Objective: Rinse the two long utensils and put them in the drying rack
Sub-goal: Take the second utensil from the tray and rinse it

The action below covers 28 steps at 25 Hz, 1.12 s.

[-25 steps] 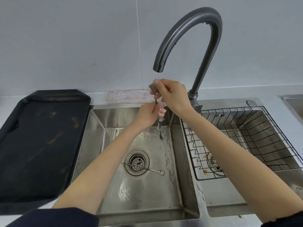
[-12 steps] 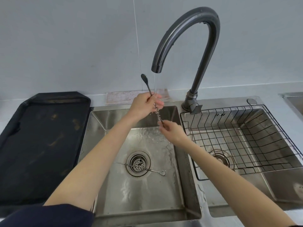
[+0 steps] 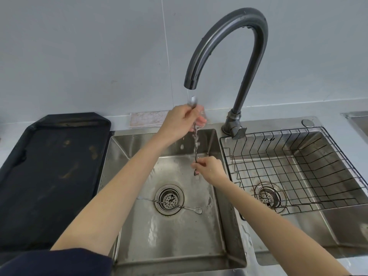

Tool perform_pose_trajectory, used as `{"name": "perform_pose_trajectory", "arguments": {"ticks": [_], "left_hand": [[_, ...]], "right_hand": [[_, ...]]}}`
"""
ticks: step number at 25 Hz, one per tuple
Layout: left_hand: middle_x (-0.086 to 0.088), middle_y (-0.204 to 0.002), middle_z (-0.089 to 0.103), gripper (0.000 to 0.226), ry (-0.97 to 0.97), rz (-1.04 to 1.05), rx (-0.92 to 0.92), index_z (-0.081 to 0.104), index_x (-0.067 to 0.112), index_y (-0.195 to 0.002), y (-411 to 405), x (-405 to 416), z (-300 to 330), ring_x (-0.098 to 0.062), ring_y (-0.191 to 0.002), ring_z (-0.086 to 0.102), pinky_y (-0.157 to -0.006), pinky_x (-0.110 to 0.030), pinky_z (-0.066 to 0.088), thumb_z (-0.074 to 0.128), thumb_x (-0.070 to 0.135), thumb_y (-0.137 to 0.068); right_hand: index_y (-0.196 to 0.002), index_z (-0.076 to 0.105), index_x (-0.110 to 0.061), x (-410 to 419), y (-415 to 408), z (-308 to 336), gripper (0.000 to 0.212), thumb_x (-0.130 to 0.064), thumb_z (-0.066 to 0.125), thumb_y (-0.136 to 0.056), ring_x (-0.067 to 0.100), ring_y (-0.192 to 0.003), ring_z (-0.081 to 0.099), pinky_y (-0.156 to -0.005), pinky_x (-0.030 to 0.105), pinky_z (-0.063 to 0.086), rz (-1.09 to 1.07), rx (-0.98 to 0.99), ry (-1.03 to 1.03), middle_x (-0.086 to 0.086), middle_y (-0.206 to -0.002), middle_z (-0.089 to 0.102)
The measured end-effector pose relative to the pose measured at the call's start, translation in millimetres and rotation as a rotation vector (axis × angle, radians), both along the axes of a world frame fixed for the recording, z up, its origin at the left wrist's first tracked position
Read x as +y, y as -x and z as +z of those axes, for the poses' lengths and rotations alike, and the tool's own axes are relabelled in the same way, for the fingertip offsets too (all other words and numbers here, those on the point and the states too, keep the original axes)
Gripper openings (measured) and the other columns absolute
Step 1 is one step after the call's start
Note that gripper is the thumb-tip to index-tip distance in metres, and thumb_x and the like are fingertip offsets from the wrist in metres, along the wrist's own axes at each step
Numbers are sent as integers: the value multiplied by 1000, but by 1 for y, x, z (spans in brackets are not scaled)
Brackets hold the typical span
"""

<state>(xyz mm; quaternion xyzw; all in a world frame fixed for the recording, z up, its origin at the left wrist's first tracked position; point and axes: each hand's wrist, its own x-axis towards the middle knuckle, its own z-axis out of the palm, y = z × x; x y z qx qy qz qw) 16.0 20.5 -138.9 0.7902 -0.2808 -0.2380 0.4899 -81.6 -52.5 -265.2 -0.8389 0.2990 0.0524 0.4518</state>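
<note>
Both forearms reach forward over the left sink basin (image 3: 139, 246). The left hand (image 3: 182, 120) is raised just under the faucet (image 3: 229, 30) spout, fingers pinched around the upper end of a long twisted-handle utensil (image 3: 195, 145), whose top pokes out above the fingers into the water stream. The utensil hangs nearly upright, and the right hand (image 3: 209, 168), lower and palm down, closes its fingertips on the bottom end. Water runs down the shaft between the two hands. The second long utensil (image 3: 179, 206) lies flat on the basin floor, across the drain strainer (image 3: 169, 198). The wire drying rack (image 3: 298, 168) sits in the right basin, beside the right hand.
</note>
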Motion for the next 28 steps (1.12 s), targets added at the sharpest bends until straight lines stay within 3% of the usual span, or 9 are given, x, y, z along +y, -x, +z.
{"name": "perform_pose_trajectory", "arguments": {"ticks": [5, 10, 14, 16, 18, 20, 23, 28], "left_hand": [[0, -86, 66, 22, 103, 95, 1, 61, 8, -108, -7, 3, 3, 3, -67, 64, -61, -9, 50, 47, 18, -94], [-5, -96, 68, 23, 3, 74, -4, 63, 5, -108, -7, 13, -13, -10, -78, 64, -76, -18, 50, 48, 13, -93], [-4, -92, 69, 20, 66, 122, 73, 65, 8, -102, -13, 15, -20, -2, -73, 63, -73, -16, 51, 49, 15, -93], [2, -83, 68, 17, 141, 172, 144, 65, 15, -90, -18, 18, -19, -2, -70, 65, -71, -17, 52, 49, 18, -93], [4, -81, 68, 23, 188, 214, 215, 65, 22, -81, -22, 23, -18, -8, -75, 67, -73, -20, 53, 46, 24, -94], [3, -83, 69, 28, 212, 237, 299, 65, 23, -83, -26, 32, -21, -8, -77, 69, -71, -18, 55, 41, 29, -96], [2, -86, 68, 30, 304, 307, 459, 62, 20, -85, -31, 47, -30, -2, -70, 70, -65, -13, 56, 37, 30, -98], [2, -85, 64, 29, 320, 536, 742, 58, 17, -80, -34, 79, -67, -6, -75, 65, -66, -18, 51, 36, 25, -98]], "right_hand": [[-87, 72, -4, -1, -5, 7, 24, -24, 59, -90, 3, -41, 39, -30, 7, 29, -32, -67, 18, 5, -68, 63], [-79, 71, -12, -4, -23, 32, 22, -27, 58, -91, 6, -43, 40, -45, 20, 32, -19, -200, 35, -1, -55, 56], [-84, 71, -4, -4, -31, 56, 29, -25, 54, -92, 21, -59, 61, -64, 30, 49, -25, -321, 74, 14, -75, 72], [-85, 71, -4, -6, -34, 64, 27, -24, 55, -92, 24, -64, 63, -60, 19, 47, -37, -376, 92, 10, -76, 73], [-89, 71, -5, -8, -37, 69, 23, -22, 55, -92, 10, -56, 57, -51, 8, 41, -47, -425, 101, 1, -73, 67], [-96, 69, -6, -10, -40, 73, 19, -20, 56, -92, 2, -58, 57, -56, 5, 43, -36, -450, 122, -2, -75, 66], [-94, 70, -8, -12, -42, 73, 17, -20, 58, -90, 11, -68, 59, -68, 26, 50, 8, -431, 181, -1, -73, 66], [-92, 72, -11, -13, -36, 53, 16, -22, 60, -89, 16, -74, 63, -76, 37, 55, 64, -352, 234, 9, -84, 75]]}}
